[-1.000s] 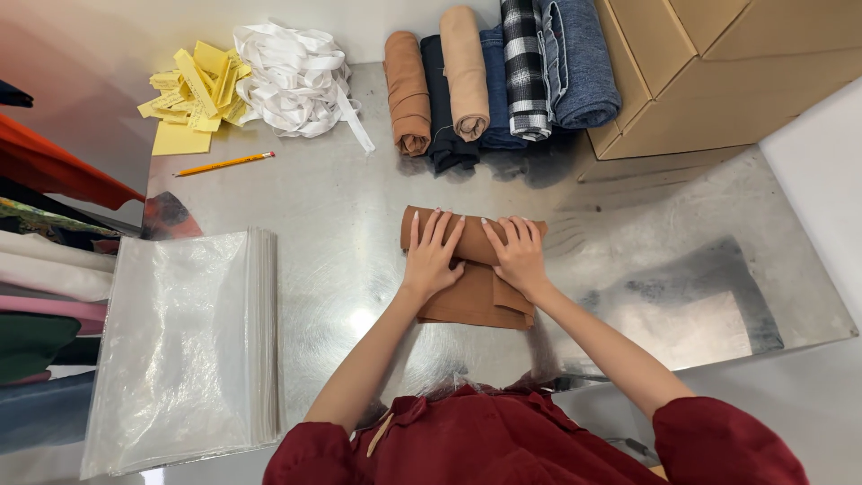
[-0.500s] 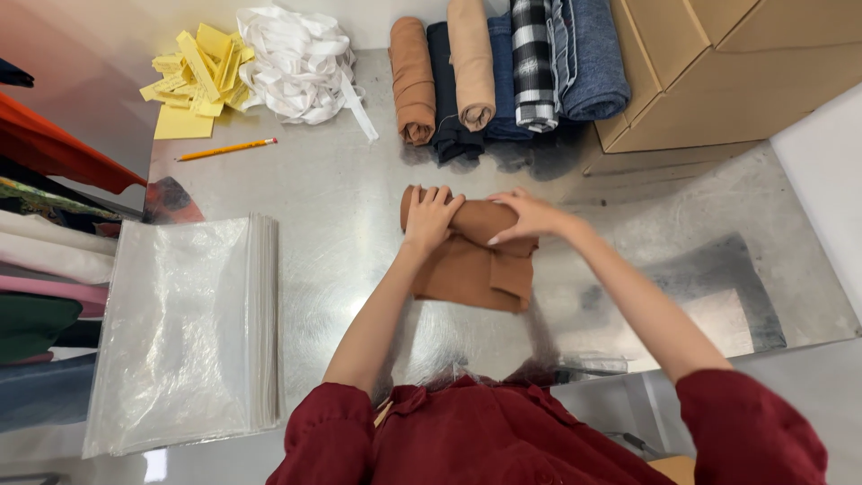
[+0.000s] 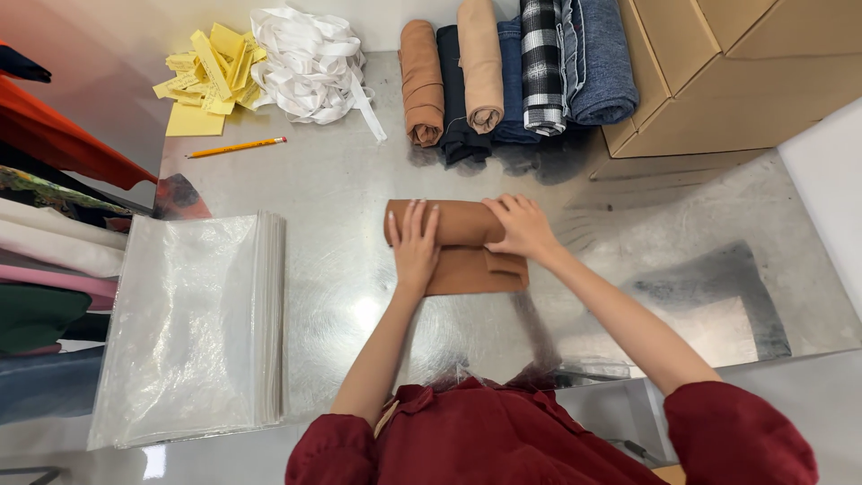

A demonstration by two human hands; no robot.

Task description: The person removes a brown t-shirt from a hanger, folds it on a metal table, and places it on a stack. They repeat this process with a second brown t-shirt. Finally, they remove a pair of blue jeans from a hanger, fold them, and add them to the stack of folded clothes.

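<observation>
A brown piece of cloth (image 3: 462,268) lies half rolled on the metal table (image 3: 359,314). Its rolled part is at the far side and a flat flap reaches toward me. My left hand (image 3: 414,244) lies flat on the left end of the roll, fingers pointing away. My right hand (image 3: 521,225) presses on the right end of the roll with fingers curled over it. Both sleeves are dark red.
Rolled cloths (image 3: 512,72) in brown, black, tan, plaid and denim line the far edge. Cardboard boxes (image 3: 718,81) stand far right. A stack of clear plastic bags (image 3: 193,328) lies left. Yellow paper slips (image 3: 202,81), white ribbon (image 3: 310,63), a pencil (image 3: 235,147) and folded fabrics (image 3: 45,233) sit at left.
The roll has grown thicker and the flat flap shorter. Both hands have shifted slightly away from me along with the roll.
</observation>
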